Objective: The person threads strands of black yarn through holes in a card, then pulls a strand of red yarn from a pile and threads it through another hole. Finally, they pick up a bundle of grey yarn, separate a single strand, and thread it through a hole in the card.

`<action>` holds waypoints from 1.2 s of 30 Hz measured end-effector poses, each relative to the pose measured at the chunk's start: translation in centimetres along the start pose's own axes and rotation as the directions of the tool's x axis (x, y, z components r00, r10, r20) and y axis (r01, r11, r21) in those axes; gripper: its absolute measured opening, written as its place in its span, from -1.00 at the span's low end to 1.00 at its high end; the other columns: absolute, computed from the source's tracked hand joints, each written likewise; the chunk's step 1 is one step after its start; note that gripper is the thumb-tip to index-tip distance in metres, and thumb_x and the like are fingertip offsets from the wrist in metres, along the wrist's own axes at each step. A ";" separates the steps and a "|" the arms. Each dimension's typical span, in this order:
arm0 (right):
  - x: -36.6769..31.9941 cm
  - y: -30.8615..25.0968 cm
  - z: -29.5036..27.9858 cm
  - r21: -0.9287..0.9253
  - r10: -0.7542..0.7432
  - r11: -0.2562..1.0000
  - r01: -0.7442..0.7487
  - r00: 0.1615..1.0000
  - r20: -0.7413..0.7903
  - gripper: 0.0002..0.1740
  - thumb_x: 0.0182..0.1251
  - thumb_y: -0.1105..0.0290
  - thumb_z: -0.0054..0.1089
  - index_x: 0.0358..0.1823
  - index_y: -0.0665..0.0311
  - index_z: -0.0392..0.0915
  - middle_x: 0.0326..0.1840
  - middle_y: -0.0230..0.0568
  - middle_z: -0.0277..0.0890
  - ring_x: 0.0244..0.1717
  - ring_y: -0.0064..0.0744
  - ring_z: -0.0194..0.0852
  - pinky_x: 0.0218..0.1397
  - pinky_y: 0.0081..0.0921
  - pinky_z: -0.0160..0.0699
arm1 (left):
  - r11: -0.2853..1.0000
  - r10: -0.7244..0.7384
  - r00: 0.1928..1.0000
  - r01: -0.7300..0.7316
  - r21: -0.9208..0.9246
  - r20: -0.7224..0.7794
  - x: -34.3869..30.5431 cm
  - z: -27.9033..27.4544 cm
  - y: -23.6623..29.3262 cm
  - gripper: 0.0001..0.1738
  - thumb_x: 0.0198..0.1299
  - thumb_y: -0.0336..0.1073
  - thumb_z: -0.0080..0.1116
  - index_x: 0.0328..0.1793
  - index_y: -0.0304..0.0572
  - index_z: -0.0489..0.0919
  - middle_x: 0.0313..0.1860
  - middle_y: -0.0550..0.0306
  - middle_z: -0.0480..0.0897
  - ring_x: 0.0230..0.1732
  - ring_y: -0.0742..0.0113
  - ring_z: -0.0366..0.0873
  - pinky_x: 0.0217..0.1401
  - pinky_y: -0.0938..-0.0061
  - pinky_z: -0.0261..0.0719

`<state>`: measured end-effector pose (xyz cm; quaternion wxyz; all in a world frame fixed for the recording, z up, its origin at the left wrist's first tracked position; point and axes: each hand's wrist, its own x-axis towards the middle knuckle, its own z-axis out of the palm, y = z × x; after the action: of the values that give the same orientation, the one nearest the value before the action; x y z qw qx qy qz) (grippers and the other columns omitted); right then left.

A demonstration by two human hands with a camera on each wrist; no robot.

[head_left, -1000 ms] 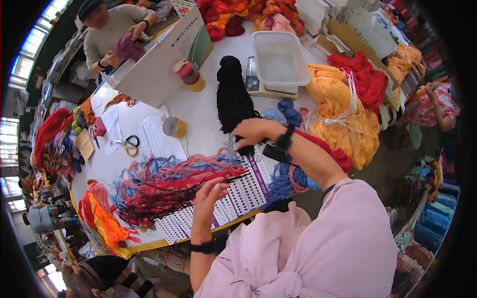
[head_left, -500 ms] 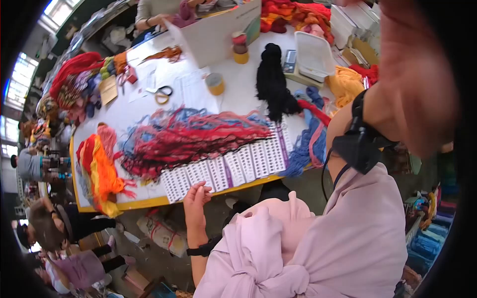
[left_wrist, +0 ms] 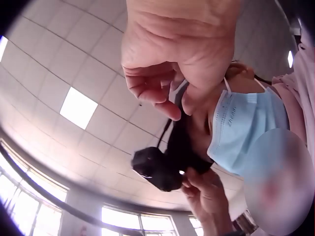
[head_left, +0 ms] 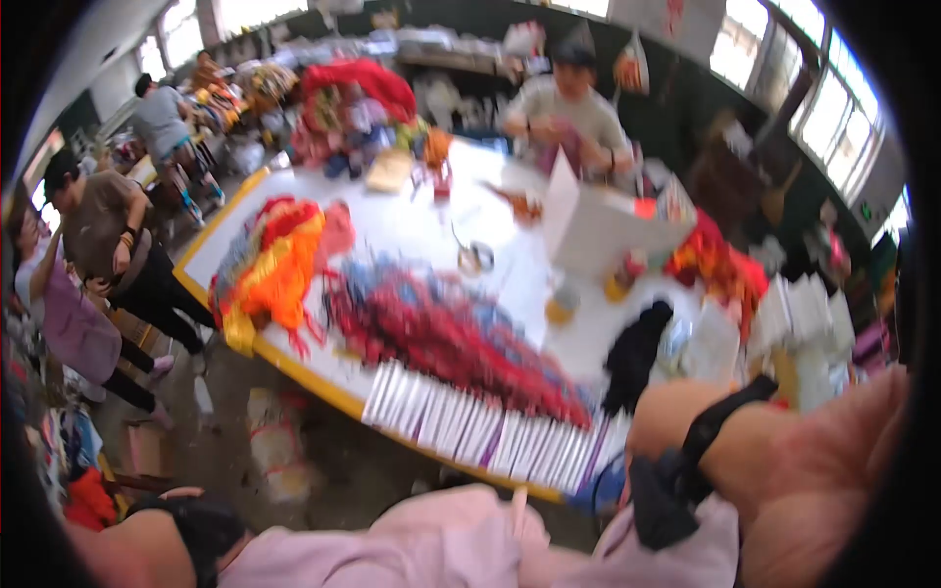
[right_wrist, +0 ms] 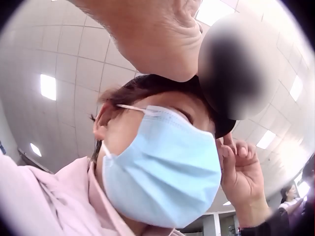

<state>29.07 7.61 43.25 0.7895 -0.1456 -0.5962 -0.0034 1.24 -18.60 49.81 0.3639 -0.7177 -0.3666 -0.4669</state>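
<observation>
Both hands are raised at the person's head. In the left wrist view my left hand has bent fingers, their tips close to the thumb, in front of the dark cap; whether it grips the cap's edge I cannot tell. Opposite it, my right hand pinches the edge of a black head camera between thumb and finger. The right wrist view shows the heel of that hand large above the cap, its fingers hidden. A red, blue and black yarn hank lies on the table, away from both hands.
The white table has a yellow edge. On it lie printed charts, a black yarn hank, orange yarn, scissors and a white board. A person stands behind it; others stand at left.
My right hand has left the black yarn and risen to the head. The left hand has lifted from beside the table to the head too. The head view has tilted and swung left.
</observation>
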 end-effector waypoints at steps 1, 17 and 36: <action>-0.1 0.5 0.5 -0.004 0.017 1.000 -0.017 1.000 0.026 -0.60 0.19 0.32 0.27 0.00 0.37 0.48 -0.32 -0.16 0.57 -0.47 -0.41 0.41 -0.30 -0.55 0.41 | 1.000 -0.005 1.000 0.005 0.031 0.011 0.4 0.7 -0.4 -0.63 0.34 -0.40 -0.10 0.24 -0.35 0.38 0.04 -0.01 0.47 -0.19 0.28 0.52 -0.11 0.53 0.52; -1.3 1.7 6.9 0.061 -0.001 0.998 0.001 1.000 -0.009 -0.70 0.25 0.42 0.14 -0.02 0.39 0.46 -0.31 -0.15 0.54 -0.47 -0.46 0.36 -0.27 -0.60 0.36 | 0.979 0.037 0.999 -0.032 0.201 -0.022 -0.2 1.6 -2.1 -0.48 0.40 -0.34 -0.13 0.44 -0.31 0.15 0.32 -0.11 0.25 -0.33 0.39 0.45 -0.34 0.67 0.45; -34.3 0.5 14.8 -0.573 0.900 0.232 -0.786 -0.050 0.433 -0.73 0.36 0.57 -0.02 0.05 0.40 0.53 -0.45 -0.27 0.63 -0.61 -0.69 0.39 -0.54 -0.67 0.38 | 0.290 -0.943 0.154 0.815 0.502 0.295 -47.5 7.2 -43.3 -0.58 0.13 -0.26 0.18 0.11 -0.28 0.53 -0.08 -0.11 0.67 -0.10 -0.09 0.63 -0.01 0.16 0.56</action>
<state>5.31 5.83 14.49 0.3043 -0.5265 -0.6208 0.4948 -47.38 -1.08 10.94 -0.0231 -0.4165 -0.8513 -0.3184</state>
